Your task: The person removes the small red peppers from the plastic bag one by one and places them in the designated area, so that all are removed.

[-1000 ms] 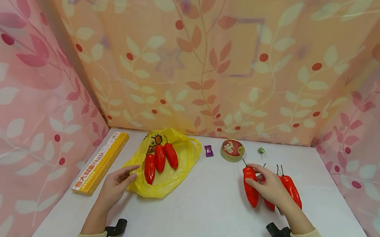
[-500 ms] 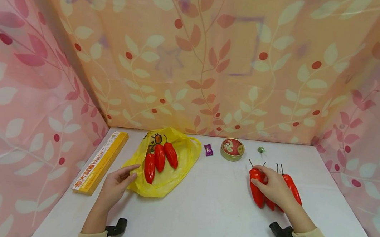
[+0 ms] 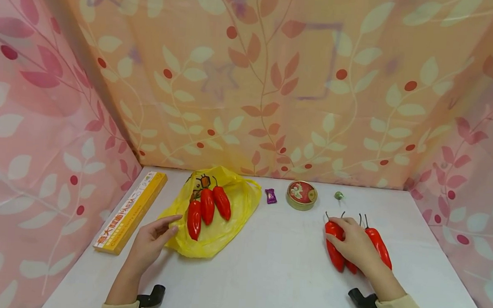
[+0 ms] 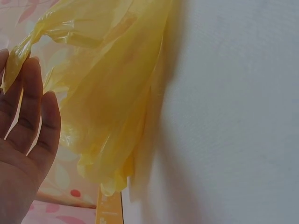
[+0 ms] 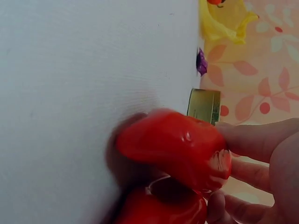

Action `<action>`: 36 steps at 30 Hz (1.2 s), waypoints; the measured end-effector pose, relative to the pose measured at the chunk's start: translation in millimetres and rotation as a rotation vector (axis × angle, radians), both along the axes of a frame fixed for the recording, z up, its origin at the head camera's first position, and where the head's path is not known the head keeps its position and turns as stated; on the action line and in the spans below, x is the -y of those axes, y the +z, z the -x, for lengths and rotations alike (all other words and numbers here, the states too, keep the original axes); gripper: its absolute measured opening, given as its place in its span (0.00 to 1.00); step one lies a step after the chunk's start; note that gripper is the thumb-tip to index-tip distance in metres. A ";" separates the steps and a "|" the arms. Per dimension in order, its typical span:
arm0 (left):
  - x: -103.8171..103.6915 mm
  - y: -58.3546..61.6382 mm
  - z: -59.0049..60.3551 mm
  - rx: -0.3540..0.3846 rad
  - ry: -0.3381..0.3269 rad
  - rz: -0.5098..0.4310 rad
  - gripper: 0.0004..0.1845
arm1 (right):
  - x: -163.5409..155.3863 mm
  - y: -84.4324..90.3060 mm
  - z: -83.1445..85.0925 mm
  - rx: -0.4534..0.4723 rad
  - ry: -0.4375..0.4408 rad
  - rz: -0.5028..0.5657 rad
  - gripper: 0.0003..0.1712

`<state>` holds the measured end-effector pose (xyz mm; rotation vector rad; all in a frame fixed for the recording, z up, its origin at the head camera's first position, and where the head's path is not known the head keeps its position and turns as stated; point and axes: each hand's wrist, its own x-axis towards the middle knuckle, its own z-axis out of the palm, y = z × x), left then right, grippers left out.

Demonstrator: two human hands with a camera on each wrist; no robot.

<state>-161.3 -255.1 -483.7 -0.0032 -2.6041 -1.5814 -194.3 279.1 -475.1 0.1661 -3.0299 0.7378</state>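
Note:
My right hand [image 3: 358, 243] grips a glossy red chili pepper [image 3: 335, 260] with a thin dark stem, thumb on its near side. More red peppers [image 3: 378, 247] lie right beside it, partly hidden behind the hand. In the right wrist view the held pepper [image 5: 173, 144] overlaps a second pepper [image 5: 156, 210]. On the left, a yellow plastic bag [image 3: 229, 237] lies spread with its mouth open, and three red peppers [image 3: 207, 207] rest on it. The fingers of my left hand [image 3: 152, 239] pinch the bag's edge, which shows as a gathered corner in the left wrist view.
A yellow and white pasta box [image 3: 130, 213] lies left of the bag. Along the back stand a small purple-wrapped candy [image 3: 271, 196], a round red and gold tin [image 3: 302, 196] and a small green item [image 3: 339, 195]. Patterned cloth walls rise at the back and sides.
My right hand has shifted slightly right with the pepper, bringing it against the other peppers on that side. The left hand and the bag have stayed put.

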 end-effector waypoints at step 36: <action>-1.4 1.7 -3.2 -0.012 -0.008 -0.053 0.21 | 12.0 25.7 6.7 -0.093 0.109 0.008 0.30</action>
